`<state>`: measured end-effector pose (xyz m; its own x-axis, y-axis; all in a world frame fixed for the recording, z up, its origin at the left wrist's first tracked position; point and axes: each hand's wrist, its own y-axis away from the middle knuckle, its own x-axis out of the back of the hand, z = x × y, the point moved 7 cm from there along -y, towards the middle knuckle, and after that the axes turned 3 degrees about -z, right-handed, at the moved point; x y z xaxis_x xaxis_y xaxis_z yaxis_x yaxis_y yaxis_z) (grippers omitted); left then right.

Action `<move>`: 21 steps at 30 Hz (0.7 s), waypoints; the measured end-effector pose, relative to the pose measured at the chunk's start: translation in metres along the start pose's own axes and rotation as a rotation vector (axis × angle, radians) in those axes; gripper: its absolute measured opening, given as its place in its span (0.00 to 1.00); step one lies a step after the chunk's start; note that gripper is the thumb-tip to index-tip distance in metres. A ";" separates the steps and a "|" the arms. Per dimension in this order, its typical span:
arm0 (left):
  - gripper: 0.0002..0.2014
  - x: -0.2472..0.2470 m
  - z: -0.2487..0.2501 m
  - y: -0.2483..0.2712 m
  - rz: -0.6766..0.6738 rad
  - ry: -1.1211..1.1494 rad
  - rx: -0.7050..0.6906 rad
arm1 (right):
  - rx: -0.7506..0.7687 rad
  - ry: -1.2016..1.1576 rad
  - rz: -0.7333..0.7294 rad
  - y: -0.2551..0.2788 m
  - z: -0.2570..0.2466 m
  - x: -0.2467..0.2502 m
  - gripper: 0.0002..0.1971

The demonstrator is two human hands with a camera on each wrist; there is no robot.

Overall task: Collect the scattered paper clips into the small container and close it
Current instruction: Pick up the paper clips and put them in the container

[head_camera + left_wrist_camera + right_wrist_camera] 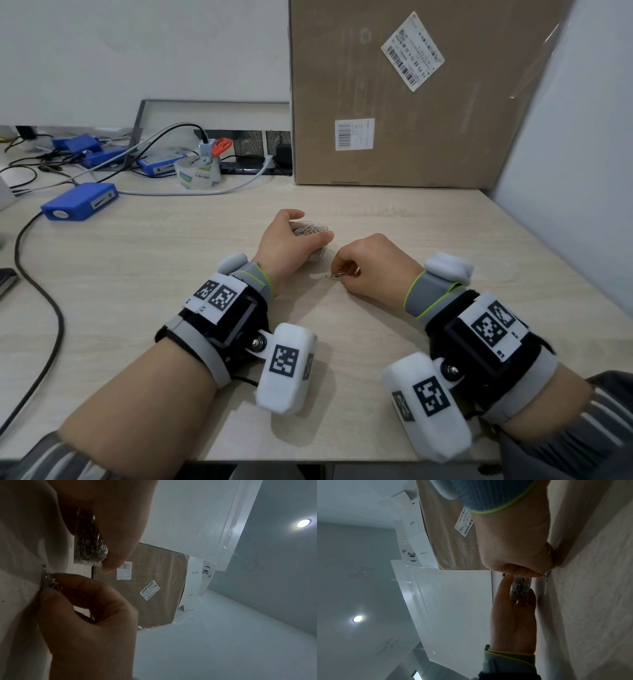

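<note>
- both wrists carry camera rigs with square-code markers and lie low over the pale wooden desk (pixel 394 212), nearest the head camera, which keeps the hands steady for small work.
- right hand (pixel 371 265) has its fingers curled and pinches a small bunch of paper clips (pixel 337 275) against the desk, thumb and fingertips pressed together on the wire; gathering several at once likely saves trips.
- left hand (pixel 286 245) cups the small clear container (pixel 310 229), thumb and fingers curled round its sides, so it stays put and open-side up just beside the right hand.
- the container already looks well filled with clips; no lid is visible in any view.
- my guess: the pinched bunch goes in next, and closing comes after.
- cardboard box (pixel 411 92) stands behind, blue devices (pixel 80 202) and a tape roll (pixel 198 171) far left, well apart.
</note>
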<state>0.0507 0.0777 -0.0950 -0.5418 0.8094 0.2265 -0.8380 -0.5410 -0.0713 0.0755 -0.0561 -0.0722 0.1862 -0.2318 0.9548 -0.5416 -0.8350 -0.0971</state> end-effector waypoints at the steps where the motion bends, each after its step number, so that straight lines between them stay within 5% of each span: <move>1: 0.32 0.000 0.000 0.000 -0.003 0.005 0.001 | -0.001 -0.006 0.011 0.000 0.000 0.001 0.12; 9: 0.32 -0.001 0.000 0.000 -0.009 0.013 -0.003 | -0.056 -0.063 0.106 0.001 0.011 0.010 0.12; 17: 0.32 -0.002 0.001 0.002 -0.036 -0.004 -0.019 | -0.115 -0.270 0.443 0.005 0.027 0.037 0.09; 21: 0.31 -0.013 0.009 0.008 -0.153 0.000 -0.062 | -0.076 -0.528 0.633 0.014 0.026 0.048 0.10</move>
<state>0.0519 0.0607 -0.0899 -0.4078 0.8811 0.2395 -0.9130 -0.3966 -0.0955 0.0981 -0.0920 -0.0346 0.1781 -0.8664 0.4665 -0.7237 -0.4366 -0.5344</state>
